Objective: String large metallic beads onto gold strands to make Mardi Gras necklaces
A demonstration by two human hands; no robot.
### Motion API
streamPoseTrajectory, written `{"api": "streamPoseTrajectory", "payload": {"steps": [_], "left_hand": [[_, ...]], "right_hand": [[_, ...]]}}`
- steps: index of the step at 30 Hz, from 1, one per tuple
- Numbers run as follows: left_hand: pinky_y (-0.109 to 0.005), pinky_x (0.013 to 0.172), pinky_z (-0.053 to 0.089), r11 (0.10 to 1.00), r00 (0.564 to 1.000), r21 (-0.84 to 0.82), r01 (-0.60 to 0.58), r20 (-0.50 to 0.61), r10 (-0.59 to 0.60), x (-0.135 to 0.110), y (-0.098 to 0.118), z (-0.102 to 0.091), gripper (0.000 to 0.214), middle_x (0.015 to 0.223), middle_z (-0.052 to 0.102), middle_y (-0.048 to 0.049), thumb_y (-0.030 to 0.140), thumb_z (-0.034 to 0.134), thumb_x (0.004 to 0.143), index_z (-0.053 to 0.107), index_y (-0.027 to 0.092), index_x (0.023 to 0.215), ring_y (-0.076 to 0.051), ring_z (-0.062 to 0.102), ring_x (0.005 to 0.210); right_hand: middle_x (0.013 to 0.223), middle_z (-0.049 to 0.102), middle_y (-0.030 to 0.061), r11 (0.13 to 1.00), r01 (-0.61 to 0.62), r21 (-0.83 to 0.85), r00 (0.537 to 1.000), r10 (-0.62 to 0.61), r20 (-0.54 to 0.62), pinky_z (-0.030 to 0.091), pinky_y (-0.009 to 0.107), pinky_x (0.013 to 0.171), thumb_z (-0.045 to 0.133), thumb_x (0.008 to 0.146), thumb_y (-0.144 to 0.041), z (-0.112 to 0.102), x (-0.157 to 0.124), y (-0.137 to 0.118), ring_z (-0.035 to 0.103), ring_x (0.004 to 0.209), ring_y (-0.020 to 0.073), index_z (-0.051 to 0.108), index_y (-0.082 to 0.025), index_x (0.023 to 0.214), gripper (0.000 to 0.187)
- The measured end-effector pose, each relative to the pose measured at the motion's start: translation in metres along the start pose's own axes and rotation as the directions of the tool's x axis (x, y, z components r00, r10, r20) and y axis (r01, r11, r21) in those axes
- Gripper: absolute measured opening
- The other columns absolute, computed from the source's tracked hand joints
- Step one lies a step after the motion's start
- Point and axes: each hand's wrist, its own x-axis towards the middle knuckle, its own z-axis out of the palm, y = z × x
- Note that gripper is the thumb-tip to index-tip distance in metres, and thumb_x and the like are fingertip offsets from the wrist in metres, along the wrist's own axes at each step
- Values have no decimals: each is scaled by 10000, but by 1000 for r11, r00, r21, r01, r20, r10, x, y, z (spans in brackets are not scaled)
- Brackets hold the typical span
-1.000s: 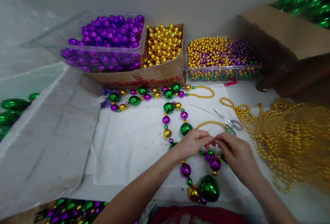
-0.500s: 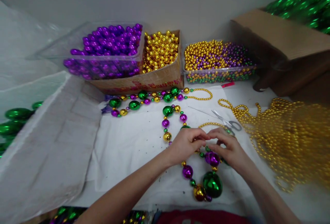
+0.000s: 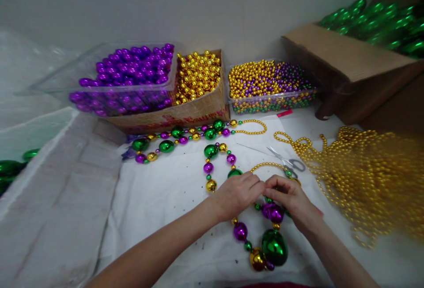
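Observation:
My left hand [image 3: 237,195] and my right hand [image 3: 288,199] meet fingertip to fingertip over a bead necklace [image 3: 261,239] lying on a white cloth [image 3: 165,195]. Both hands are closed in a pinch on the necklace's string near its small beads. The necklace has green, purple and gold balls, with a big green ball [image 3: 274,247] nearest me. A loop of small gold beads [image 3: 268,164] curves just beyond my fingers.
A second finished necklace [image 3: 185,135] lies further back. Behind it stand a tub of purple balls [image 3: 126,80], a carton of gold balls [image 3: 197,76] and a tub of small mixed beads [image 3: 268,82]. Scissors [image 3: 288,161] and a heap of gold bead strands [image 3: 367,173] lie right.
My hands have stayed together, pinching at the same spot on the necklace. The view has tilted up a little, so everything sits lower in the picture.

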Motion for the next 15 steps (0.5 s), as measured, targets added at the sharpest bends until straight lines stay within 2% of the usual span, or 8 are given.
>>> {"api": "streamPoseTrajectory", "payload": {"steps": [3,6,9,11,12,15], "left_hand": [[-275,651,423,997,995,71,23,-101,-16,1,-3,7,216,772,629,-81,133,411,909,627,131,910,-177,545,729],[-281,668,427,994,969,48,99,-234,-85,2,-1,18,189,806,646,-83,142,439,904,627,132,901,-173,550,737],[-277,667,434,989,936,-17,148,-320,-146,2,5,29,184,804,645,-72,147,443,904,627,151,913,-160,548,726],[-274,666,441,986,921,-49,158,-352,-165,3,9,33,169,800,641,-69,149,455,901,623,154,918,-157,549,731],[-274,668,445,985,916,-61,159,-362,-170,3,10,34,156,798,639,-68,151,465,899,621,152,916,-157,550,736],[-274,671,449,983,912,-77,167,-367,-184,3,14,33,133,783,634,-65,159,484,894,616,150,884,-157,549,738]], "right_hand": [[628,541,-27,999,-11,32,1000,12,-21,345,251,549,706,740,-398,4,-2,-2,475,605,130,585,-179,679,257],[682,592,-1,996,11,83,998,-5,-66,387,259,596,636,812,-399,3,-4,-4,514,651,142,583,-183,725,239],[791,642,21,992,54,117,994,-43,-97,425,282,636,584,851,-384,-4,-5,-8,571,725,171,573,-214,968,206],[890,642,35,994,105,-14,992,-106,-69,437,300,678,574,856,-353,-10,-5,-11,580,805,185,571,-234,1083,257],[933,632,40,983,139,-116,989,-145,-39,439,310,707,579,852,-332,-12,-5,-13,574,844,190,594,-238,1081,248],[904,603,35,908,228,-351,973,-225,50,429,327,756,607,829,-279,-18,-3,-16,555,860,195,654,-223,860,80]]}}
